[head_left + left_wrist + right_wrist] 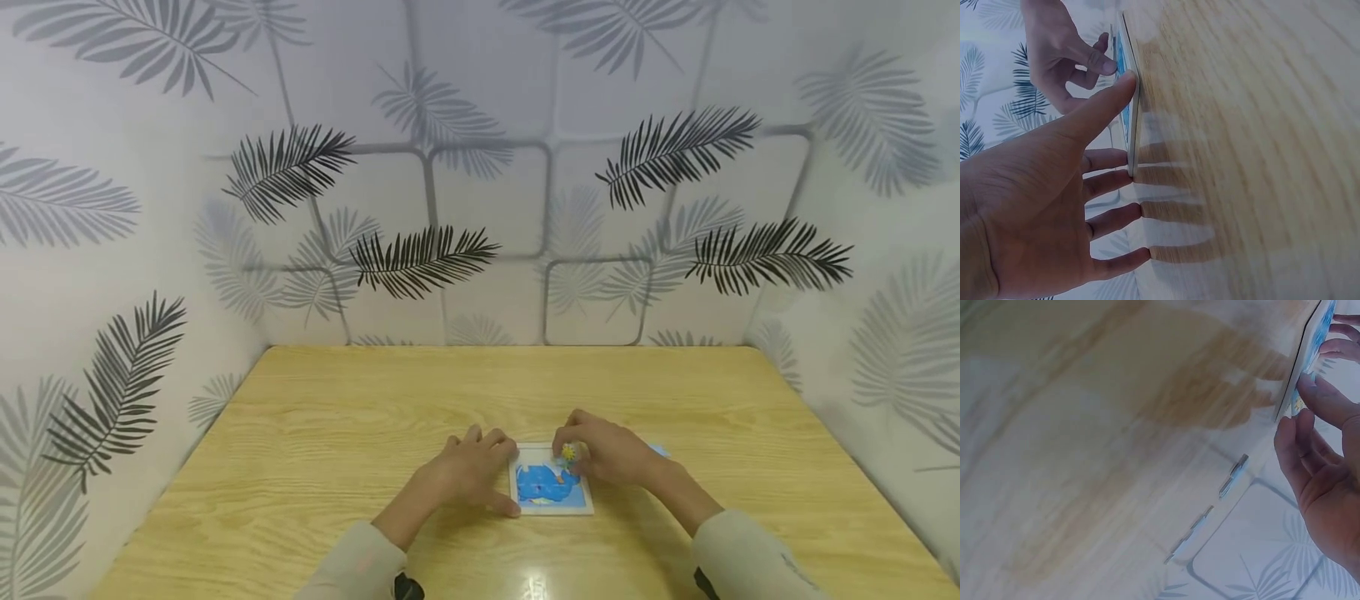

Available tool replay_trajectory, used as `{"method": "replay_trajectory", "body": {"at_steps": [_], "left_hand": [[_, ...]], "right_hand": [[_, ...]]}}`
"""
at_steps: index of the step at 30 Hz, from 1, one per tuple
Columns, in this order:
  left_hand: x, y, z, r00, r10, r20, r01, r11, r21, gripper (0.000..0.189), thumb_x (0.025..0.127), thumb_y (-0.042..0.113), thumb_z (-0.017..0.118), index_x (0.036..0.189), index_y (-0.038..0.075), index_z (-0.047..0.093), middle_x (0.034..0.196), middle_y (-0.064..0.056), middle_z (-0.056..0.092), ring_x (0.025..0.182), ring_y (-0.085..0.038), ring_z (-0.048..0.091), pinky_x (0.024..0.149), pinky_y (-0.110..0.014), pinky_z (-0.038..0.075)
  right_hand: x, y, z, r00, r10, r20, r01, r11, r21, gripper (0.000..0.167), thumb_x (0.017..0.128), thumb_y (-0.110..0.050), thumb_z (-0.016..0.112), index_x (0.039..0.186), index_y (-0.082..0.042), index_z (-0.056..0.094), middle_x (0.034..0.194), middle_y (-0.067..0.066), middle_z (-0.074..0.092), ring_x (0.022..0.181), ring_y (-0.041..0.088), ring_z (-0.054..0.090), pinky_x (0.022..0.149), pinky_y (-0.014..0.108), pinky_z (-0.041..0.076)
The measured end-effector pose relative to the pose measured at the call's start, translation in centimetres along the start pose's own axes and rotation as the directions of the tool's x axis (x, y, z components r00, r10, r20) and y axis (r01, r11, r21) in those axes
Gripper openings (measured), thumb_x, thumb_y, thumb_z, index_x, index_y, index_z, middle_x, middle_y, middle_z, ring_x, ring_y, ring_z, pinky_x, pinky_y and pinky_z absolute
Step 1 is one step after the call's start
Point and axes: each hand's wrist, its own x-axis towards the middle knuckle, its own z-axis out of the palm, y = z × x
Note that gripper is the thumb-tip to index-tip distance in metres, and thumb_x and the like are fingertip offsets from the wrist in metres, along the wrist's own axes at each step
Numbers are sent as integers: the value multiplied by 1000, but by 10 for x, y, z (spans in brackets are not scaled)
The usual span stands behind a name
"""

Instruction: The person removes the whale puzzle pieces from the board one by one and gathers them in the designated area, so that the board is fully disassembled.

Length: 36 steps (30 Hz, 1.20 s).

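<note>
A small white-framed picture puzzle [546, 485] with a blue cartoon animal lies on the table in the head view. My left hand [474, 469] is at its left side, fingers spread; in the left wrist view the thumb [1107, 103] touches the frame edge and the outer fingertips rest on the table. Over the puzzle's upper right corner, my right hand [609, 450] pinches a puzzle piece [568, 452] with a yellow flower-like shape. The right wrist view shows the right thumb [1329, 403] and curled fingers at that corner, hiding most of the piece.
Two loose puzzle pieces, one nearer [1233, 477] and one farther [1190, 535], lie on the wooden table [337, 400] beyond the right hand. A wall [487, 308] with a leaf pattern stands behind the table's far edge.
</note>
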Motion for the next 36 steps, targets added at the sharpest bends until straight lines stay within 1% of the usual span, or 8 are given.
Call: {"method": "replay_trajectory", "body": {"at_steps": [5,11,14,18,21,23,28,36], "left_hand": [[1,2,0,1000,-2,-6,2,1000,5,78,83,64,79,142,20,54,152,1,47,119,-21,43,101,-52,43],[1,3,-2,1000,13,-1,-13,1000,6,77,84,63,78,143,19,53,152,0,47,119,-22,43,102,-56,42],[1,4,-3,1000,6,-2,-6,1000,7,76,83,64,78,141,20,54,152,1,47,120,-22,43,102,-55,42],[1,5,-4,1000,-9,-5,9,1000,3,76,83,63,79,142,21,54,153,1,46,122,-23,43,104,-54,41],[-1,4,-3,1000,-19,6,19,1000,-1,78,83,63,79,143,21,53,154,1,46,124,-23,43,106,-56,40],[-1,5,-3,1000,-19,11,19,1000,-1,79,83,63,79,143,20,53,154,1,46,124,-24,43,106,-57,40],[2,4,-2,1000,-9,10,9,1000,8,76,83,64,78,140,21,53,154,1,45,121,-23,42,102,-53,41],[0,4,-2,1000,-1,7,1,1000,-10,76,82,64,79,139,21,55,153,1,46,118,-22,42,98,-50,42]], "right_hand": [[-3,-3,-1,1000,-1,-16,0,998,-65,24,87,-9,82,106,-23,78,110,-1,63,98,20,64,82,39,56],[-7,-6,-3,999,5,-49,-11,993,-121,24,88,-6,81,106,-22,81,109,-2,63,91,17,64,74,34,55],[-12,-4,-8,995,22,-101,-32,995,-98,25,90,-4,79,109,-20,80,110,-2,66,92,18,65,74,35,55],[-21,7,-19,984,52,-168,-53,999,-3,27,90,-4,79,114,-14,77,110,1,70,75,10,57,69,30,51],[-32,17,-27,979,83,-186,-75,996,46,26,89,-4,80,113,-12,75,113,5,73,63,5,46,59,26,46],[-43,22,-34,974,108,-197,-97,993,65,25,88,-3,81,111,-11,74,113,7,73,61,5,44,57,26,44],[-70,38,-51,959,153,-240,-141,988,65,24,86,0,81,107,-10,75,110,7,75,69,8,48,60,26,44],[-104,70,-57,943,253,-217,-232,965,120,23,89,1,78,111,-6,73,116,17,72,51,5,44,46,27,48]]}}
